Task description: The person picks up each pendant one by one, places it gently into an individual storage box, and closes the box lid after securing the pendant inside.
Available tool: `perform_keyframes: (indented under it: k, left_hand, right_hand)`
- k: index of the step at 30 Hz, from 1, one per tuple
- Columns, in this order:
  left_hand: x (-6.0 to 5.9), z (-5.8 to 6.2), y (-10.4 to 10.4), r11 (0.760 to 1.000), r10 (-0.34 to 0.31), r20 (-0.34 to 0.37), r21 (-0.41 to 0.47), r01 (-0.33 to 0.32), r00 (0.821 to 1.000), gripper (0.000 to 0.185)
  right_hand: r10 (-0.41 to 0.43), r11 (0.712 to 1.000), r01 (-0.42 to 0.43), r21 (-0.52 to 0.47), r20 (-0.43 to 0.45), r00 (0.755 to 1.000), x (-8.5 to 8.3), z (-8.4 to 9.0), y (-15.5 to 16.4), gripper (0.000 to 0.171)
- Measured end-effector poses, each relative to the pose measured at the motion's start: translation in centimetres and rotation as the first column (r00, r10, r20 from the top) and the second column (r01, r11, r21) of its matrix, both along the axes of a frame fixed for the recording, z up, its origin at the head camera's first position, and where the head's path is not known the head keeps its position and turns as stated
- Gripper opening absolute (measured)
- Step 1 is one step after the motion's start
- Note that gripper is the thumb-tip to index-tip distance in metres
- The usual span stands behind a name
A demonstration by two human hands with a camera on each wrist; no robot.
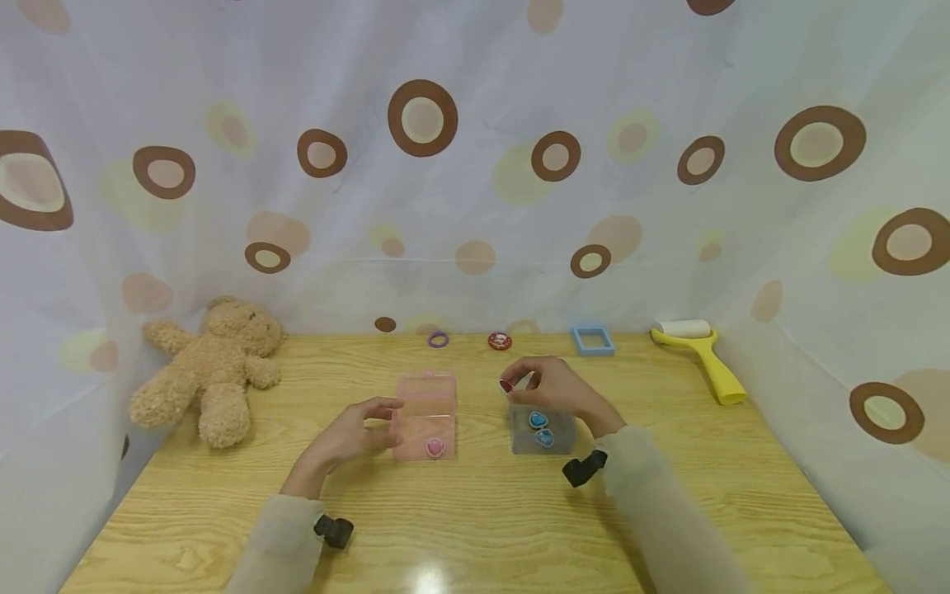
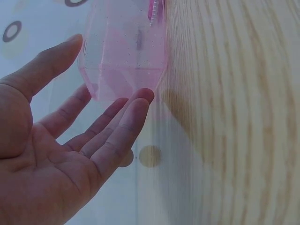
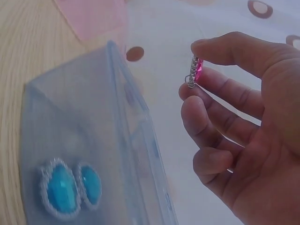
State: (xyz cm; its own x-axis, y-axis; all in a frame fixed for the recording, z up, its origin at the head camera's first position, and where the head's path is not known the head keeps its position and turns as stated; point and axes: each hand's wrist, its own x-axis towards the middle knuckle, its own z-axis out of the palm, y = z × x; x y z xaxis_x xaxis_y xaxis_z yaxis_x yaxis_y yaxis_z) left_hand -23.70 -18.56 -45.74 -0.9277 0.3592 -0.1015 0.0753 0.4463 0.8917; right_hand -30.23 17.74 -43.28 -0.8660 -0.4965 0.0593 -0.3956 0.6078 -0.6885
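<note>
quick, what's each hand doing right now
Left hand: open, straight fingers touching the pink box.
Right hand: pinching a pink gem above the blue box.

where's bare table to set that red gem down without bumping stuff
Bare wood runs along the near table edge, in front of both boxes, and on the right between the blue box and the yellow roller. It is crowded between the pink box and blue box, where the left hand and right hand work.
</note>
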Motion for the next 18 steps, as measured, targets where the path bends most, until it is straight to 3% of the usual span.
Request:
perform_keyframes:
  k: [18]
  left_hand:
    - [0.1, 0.1, 0.2, 1.0, 0.0, 0.021, -0.013, 0.0, 1.0, 0.056]
  right_hand:
    - [0.098, 0.995, -0.098, 0.002, 0.034, 0.995, 0.9, 0.0, -4.8, 0.021]
